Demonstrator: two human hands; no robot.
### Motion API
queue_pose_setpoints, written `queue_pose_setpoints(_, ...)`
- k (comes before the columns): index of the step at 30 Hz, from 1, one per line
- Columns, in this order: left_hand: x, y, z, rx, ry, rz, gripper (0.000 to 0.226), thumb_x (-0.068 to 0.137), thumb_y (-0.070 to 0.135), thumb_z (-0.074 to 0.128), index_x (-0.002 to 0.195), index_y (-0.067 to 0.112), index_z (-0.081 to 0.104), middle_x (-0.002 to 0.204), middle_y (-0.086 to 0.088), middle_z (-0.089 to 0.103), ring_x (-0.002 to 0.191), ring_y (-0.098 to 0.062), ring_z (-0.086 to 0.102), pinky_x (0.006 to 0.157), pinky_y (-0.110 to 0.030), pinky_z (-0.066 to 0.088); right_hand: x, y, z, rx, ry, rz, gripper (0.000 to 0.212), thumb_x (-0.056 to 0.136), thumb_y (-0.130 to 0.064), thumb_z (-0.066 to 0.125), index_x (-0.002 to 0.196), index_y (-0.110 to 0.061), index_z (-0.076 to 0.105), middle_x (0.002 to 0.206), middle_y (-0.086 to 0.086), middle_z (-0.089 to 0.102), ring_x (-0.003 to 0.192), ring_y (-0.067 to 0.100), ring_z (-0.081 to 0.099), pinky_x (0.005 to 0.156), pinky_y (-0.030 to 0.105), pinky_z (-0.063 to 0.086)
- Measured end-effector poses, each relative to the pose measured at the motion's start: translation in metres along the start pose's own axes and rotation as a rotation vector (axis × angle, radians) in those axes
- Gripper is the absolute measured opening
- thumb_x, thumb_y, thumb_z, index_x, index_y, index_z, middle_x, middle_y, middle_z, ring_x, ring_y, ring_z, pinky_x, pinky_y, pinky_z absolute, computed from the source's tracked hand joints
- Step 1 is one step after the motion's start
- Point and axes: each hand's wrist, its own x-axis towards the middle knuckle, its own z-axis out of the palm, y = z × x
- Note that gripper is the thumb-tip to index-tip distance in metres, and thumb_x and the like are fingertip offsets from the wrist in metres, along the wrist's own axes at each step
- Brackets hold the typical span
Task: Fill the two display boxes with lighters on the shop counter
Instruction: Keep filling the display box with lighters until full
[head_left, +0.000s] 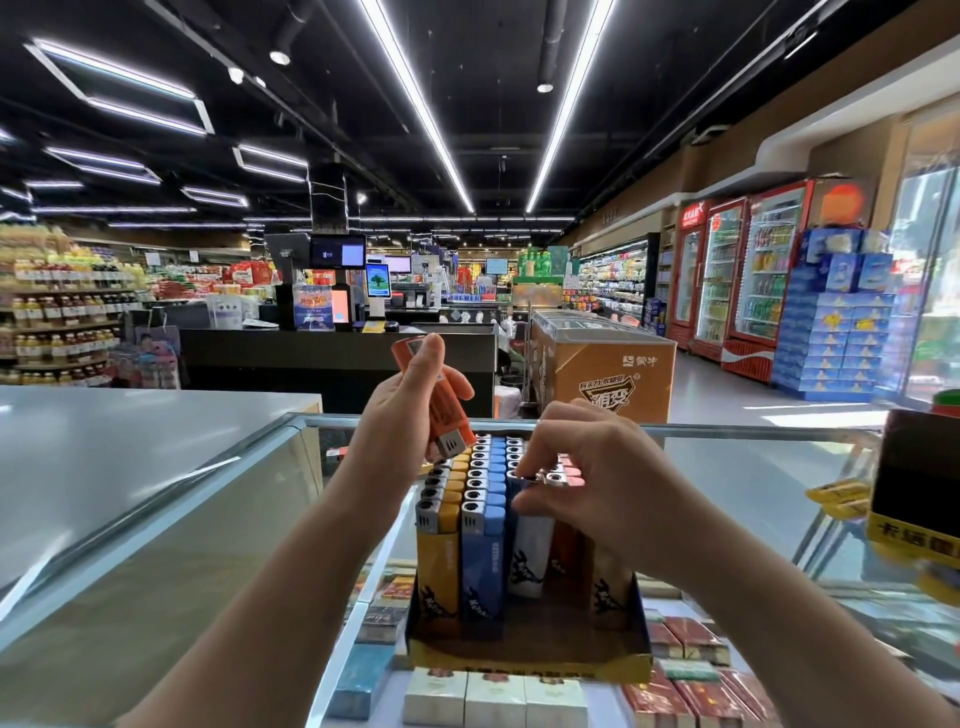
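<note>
Red, white and blue cigarette packs (691, 691) lie nearest, under the glass tabletop (753, 488). On that glass stands an open cardboard display box (530, 657) with a yellow printed front lip, holding upright lighters in rows: a yellow row (439, 561) at the left, a blue row (483, 566) next to it, then white ones (530, 556) and brownish ones toward the right. The front right part of the box floor is bare.

Over the right rows, the right hand (587, 478) reaches down with curled fingers, its fingertips pinching the metal top of a lighter (524, 475) in the white row. The left hand (410, 410) is raised above the back left corner of the box, gripping an orange lighter (441, 400) tilted with its metal head pointing down, just over the yellow row.

At the far right edge of the tabletop sits a second, dark box (914, 499) with a yellow label.

Beyond stand a black checkout counter (337, 358), an orange chest freezer (602, 364) and red drink coolers (748, 280).
</note>
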Motion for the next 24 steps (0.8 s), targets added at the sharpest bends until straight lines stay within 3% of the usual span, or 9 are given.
queue_pose_setpoints(3,0.000,0.000,0.000,-0.001,-0.001,-0.002,0.049,0.079,0.057,0.035,0.078,0.014,0.059,0.049,0.015,0.056,0.046,0.003,0.054,0.043,-0.011,0.042,0.001,0.000,0.001,-0.033,-0.057,0.004,0.015,0.074,-0.026,0.075,0.083,-0.019,0.067,0.076,-0.023,0.045,0.078,0.003,0.043,0.071,0.022,0.030)
queue_pose_setpoints(10,-0.001,-0.001,-0.002,-0.002,-0.001,-0.009,0.038,0.077,0.054,0.049,0.086,0.017,0.055,0.064,0.005,0.053,0.052,0.001,0.056,0.052,-0.018,0.048,-0.001,0.005,-0.001,0.018,-0.128,0.021,0.019,0.081,-0.024,0.069,0.100,-0.026,0.070,0.082,-0.023,0.047,0.087,0.005,0.040,0.084,0.029,0.035)
queue_pose_setpoints(13,-0.001,0.002,-0.002,-0.040,-0.018,-0.015,0.042,0.069,0.049,0.060,0.092,0.015,0.052,0.054,0.010,0.059,0.051,-0.003,0.056,0.051,-0.021,0.049,-0.001,0.006,-0.001,0.086,-0.028,0.041,0.017,0.080,-0.022,0.071,0.097,-0.026,0.072,0.082,-0.022,0.051,0.086,0.001,0.042,0.082,0.029,0.036)
queue_pose_setpoints(18,0.001,0.007,-0.004,-0.190,-0.027,0.025,0.049,0.060,0.040,0.071,0.098,0.016,0.049,0.059,0.008,0.066,0.057,-0.011,0.065,0.049,-0.020,0.050,0.000,0.006,-0.004,0.278,0.235,0.085,0.022,0.077,-0.015,0.073,0.093,-0.029,0.066,0.073,-0.010,0.062,0.069,0.005,0.054,0.068,0.017,0.042)
queue_pose_setpoints(21,-0.001,0.010,-0.004,-0.280,-0.093,0.018,0.051,0.053,0.038,0.075,0.088,0.016,0.045,0.065,-0.003,0.069,0.055,-0.017,0.066,0.048,-0.021,0.051,0.000,0.005,-0.005,0.420,0.250,0.115,0.033,0.074,-0.016,0.075,0.097,-0.034,0.059,0.077,-0.007,0.067,0.071,0.007,0.060,0.071,0.020,0.048)
queue_pose_setpoints(24,-0.002,0.011,-0.002,-0.313,-0.179,-0.001,0.047,0.055,0.036,0.075,0.081,0.014,0.043,0.066,-0.007,0.069,0.054,-0.018,0.066,0.047,-0.020,0.051,0.000,0.002,-0.004,0.445,0.242,0.077,0.045,0.072,-0.003,0.075,0.099,-0.036,0.058,0.080,-0.008,0.066,0.075,0.009,0.061,0.076,0.025,0.051)
